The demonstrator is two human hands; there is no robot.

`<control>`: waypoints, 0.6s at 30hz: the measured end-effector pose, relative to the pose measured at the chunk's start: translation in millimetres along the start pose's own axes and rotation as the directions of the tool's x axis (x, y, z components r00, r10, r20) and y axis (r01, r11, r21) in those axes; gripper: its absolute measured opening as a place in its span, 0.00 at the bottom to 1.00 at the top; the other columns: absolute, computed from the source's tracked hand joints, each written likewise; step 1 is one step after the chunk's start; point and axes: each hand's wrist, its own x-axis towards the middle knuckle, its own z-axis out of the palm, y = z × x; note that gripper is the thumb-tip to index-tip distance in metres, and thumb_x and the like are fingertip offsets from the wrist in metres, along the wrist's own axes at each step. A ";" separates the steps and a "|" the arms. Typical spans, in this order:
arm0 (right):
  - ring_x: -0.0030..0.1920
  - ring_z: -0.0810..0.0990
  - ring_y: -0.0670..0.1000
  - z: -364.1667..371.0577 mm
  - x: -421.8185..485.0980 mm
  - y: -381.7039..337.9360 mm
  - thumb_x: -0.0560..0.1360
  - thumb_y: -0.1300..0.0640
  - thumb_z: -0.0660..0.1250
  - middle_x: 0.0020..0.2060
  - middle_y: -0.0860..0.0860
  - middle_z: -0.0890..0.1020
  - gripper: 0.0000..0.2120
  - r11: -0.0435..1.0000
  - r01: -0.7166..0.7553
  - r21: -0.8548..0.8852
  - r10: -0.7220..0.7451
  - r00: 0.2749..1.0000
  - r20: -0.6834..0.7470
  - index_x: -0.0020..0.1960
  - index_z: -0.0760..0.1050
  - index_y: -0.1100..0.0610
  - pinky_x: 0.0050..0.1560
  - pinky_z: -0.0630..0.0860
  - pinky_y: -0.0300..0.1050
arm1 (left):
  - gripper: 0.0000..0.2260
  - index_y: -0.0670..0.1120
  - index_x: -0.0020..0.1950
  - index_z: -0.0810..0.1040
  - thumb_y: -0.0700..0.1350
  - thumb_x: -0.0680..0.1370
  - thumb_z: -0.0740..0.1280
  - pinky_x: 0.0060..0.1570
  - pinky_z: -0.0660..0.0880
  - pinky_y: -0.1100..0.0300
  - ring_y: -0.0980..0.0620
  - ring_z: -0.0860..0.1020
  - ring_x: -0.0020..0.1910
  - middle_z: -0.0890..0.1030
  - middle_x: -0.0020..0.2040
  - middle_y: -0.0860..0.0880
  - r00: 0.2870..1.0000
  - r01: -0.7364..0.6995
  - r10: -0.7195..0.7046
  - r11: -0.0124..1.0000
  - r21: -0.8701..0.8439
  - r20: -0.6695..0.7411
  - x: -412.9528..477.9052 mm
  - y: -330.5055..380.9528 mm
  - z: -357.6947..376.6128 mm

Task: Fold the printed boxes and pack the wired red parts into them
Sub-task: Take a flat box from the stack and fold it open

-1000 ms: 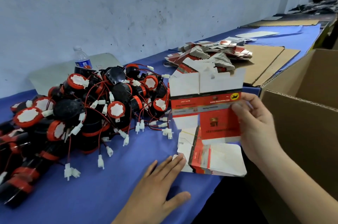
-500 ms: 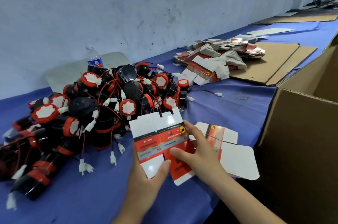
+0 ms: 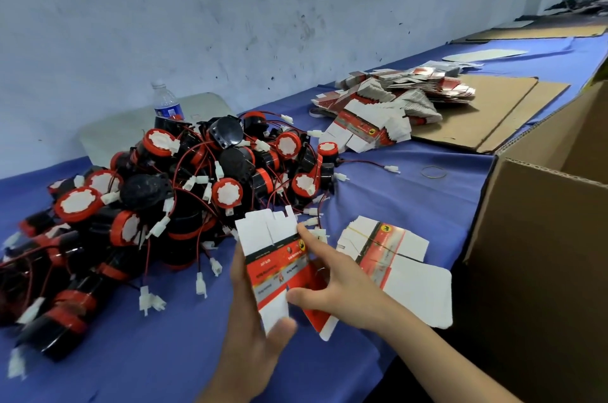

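A flat printed red-and-white box (image 3: 274, 259) is held upright between both hands just above the blue table. My left hand (image 3: 250, 333) cups it from behind, thumb pressed on its lower white flap. My right hand (image 3: 335, 287) grips its right edge, index finger stretched along the top of the red panel and thumb on the front. A big pile of black and red wired parts (image 3: 158, 198) with white connectors lies to the left. A banded bundle of flat boxes (image 3: 394, 257) lies on the table right of my hands.
A large open cardboard carton (image 3: 539, 238) stands at the right edge. More flat printed boxes (image 3: 388, 106) are heaped at the back on brown cardboard sheets (image 3: 500, 113). A water bottle (image 3: 167, 104) stands behind the pile. A rubber band (image 3: 434, 172) lies on the blue cloth.
The box came down from a raised position at the right to low over the table. My left hand left the table and took hold of it, and the bundle now lies alone.
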 end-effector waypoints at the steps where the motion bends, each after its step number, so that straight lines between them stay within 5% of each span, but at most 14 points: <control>1: 0.60 0.77 0.44 -1.5 -0.3 0.0 0.71 0.47 0.72 0.61 0.38 0.75 0.42 1.000 0.002 0.018 -0.002 1.000 0.021 0.76 0.50 0.38 0.62 0.75 0.46 | 0.35 0.63 0.76 0.54 0.68 0.73 0.64 0.60 0.73 0.63 0.58 0.71 0.69 0.67 0.72 0.62 0.999 -0.034 0.034 0.998 -0.043 -0.001 1.4 3.6 1.6; 7: 0.55 0.79 0.43 -4.3 -2.2 0.7 0.72 0.48 0.70 0.57 0.37 0.78 0.37 1.000 0.001 0.025 -0.003 0.998 0.057 0.74 0.55 0.34 0.58 0.78 0.42 | 0.31 0.64 0.74 0.58 0.68 0.74 0.62 0.56 0.76 0.63 0.60 0.73 0.66 0.68 0.71 0.64 0.997 -0.069 0.066 0.992 -0.106 -0.028 8.7 9.3 0.2; 10: 0.56 0.79 0.43 -5.7 -3.2 -1.1 0.71 0.49 0.70 0.58 0.39 0.78 0.36 0.998 0.004 0.069 -0.008 0.998 0.058 0.73 0.57 0.34 0.60 0.77 0.44 | 0.41 0.56 0.78 0.48 0.67 0.73 0.65 0.56 0.75 0.63 0.57 0.72 0.68 0.66 0.73 0.61 0.998 -0.025 0.018 0.994 -0.110 -0.063 5.7 3.2 -1.3; 13: 0.62 0.78 0.49 -14.7 -7.2 -3.8 0.66 0.52 0.68 0.63 0.48 0.77 0.37 0.964 0.030 0.265 -0.051 0.996 0.070 0.73 0.62 0.41 0.65 0.73 0.50 | 0.47 0.50 0.78 0.42 0.66 0.72 0.67 0.53 0.76 0.65 0.60 0.73 0.65 0.67 0.71 0.64 0.999 -0.003 -0.001 0.996 -0.092 -0.041 4.1 -3.9 -3.6; 16: 0.66 0.74 0.54 -18.6 -14.4 -8.5 0.66 0.57 0.63 0.66 0.54 0.75 0.33 0.877 0.015 0.480 -0.124 0.973 0.196 0.72 0.67 0.51 0.65 0.70 0.50 | 0.56 0.50 0.77 0.45 0.70 0.61 0.74 0.48 0.77 0.68 0.64 0.77 0.58 0.67 0.73 0.52 0.988 0.101 -0.119 0.979 -0.175 -0.094 15.8 -4.1 -1.2; 18: 0.67 0.72 0.56 -12.2 -16.9 -10.6 0.66 0.60 0.61 0.67 0.57 0.74 0.32 0.849 0.027 0.527 -0.208 0.935 0.287 0.71 0.68 0.58 0.68 0.67 0.49 | 0.59 0.42 0.76 0.41 0.68 0.63 0.74 0.50 0.74 0.72 0.70 0.74 0.60 0.61 0.76 0.58 0.989 0.073 -0.085 0.993 -0.098 -0.124 18.4 -7.5 0.9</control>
